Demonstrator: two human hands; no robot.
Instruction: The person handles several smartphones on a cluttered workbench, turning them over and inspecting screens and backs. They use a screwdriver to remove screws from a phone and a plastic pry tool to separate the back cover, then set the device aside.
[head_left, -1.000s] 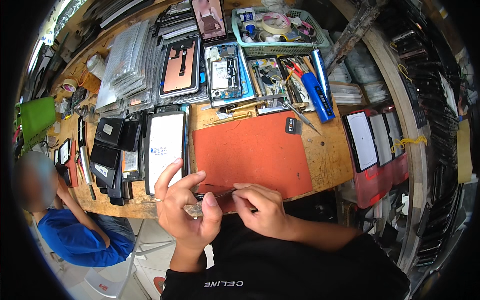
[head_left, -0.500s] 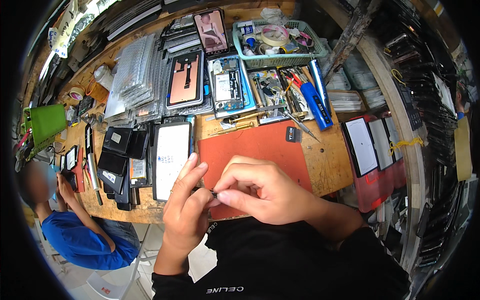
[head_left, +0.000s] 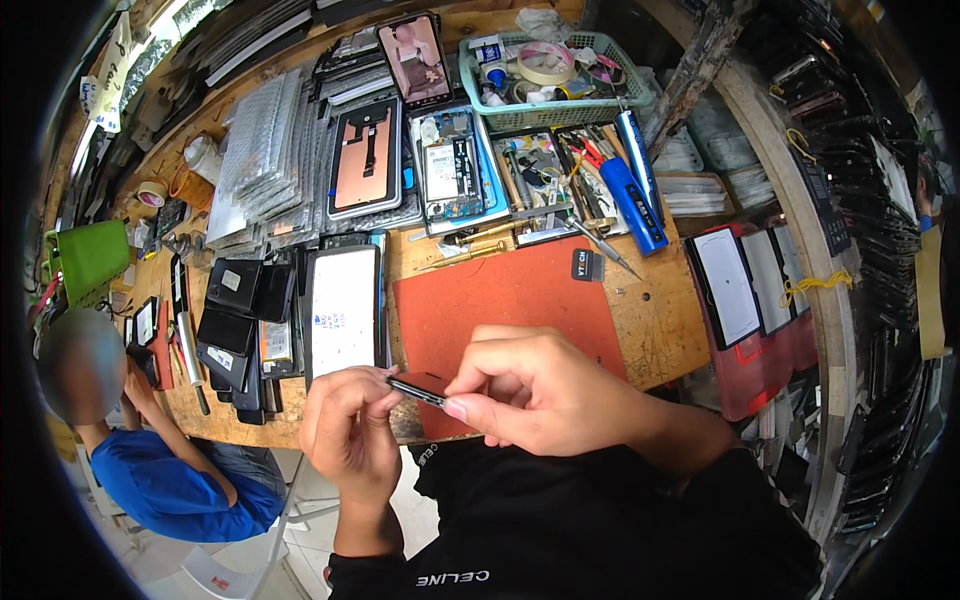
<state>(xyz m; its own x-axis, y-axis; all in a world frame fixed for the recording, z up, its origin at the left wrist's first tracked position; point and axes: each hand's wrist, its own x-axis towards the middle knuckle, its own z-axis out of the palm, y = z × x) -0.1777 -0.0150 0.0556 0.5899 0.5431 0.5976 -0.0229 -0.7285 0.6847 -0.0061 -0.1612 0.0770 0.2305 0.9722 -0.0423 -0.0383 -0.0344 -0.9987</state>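
Between my two hands is a slim black piece with a shiny, detailed long edge [head_left: 418, 391]; its exact kind does not show. My left hand [head_left: 350, 425] is closed on its left end with thumb and fingertips. At the other end my right hand [head_left: 550, 395] pinches it between thumb and forefinger. I hold it tilted, its right end lower, above the near edge of an orange-red work mat [head_left: 490, 300]. Left of the mat, close to my left hand, lies a flat panel with a white face [head_left: 345, 310] and handwritten marks.
Opened phones [head_left: 450, 170], bubble-wrapped stacks [head_left: 265, 150] and a green basket [head_left: 555, 110] line the back. Right of centre are a tray of tools and a blue pen-shaped tool [head_left: 635, 205]. Black phone parts [head_left: 240, 320] are piled left. A person in blue [head_left: 180, 485] sits at left.
The black piece shows much more between my hands. My left hand has lowered and moved slightly left, its raised fingers now curled in. My right hand still pinches the piece.
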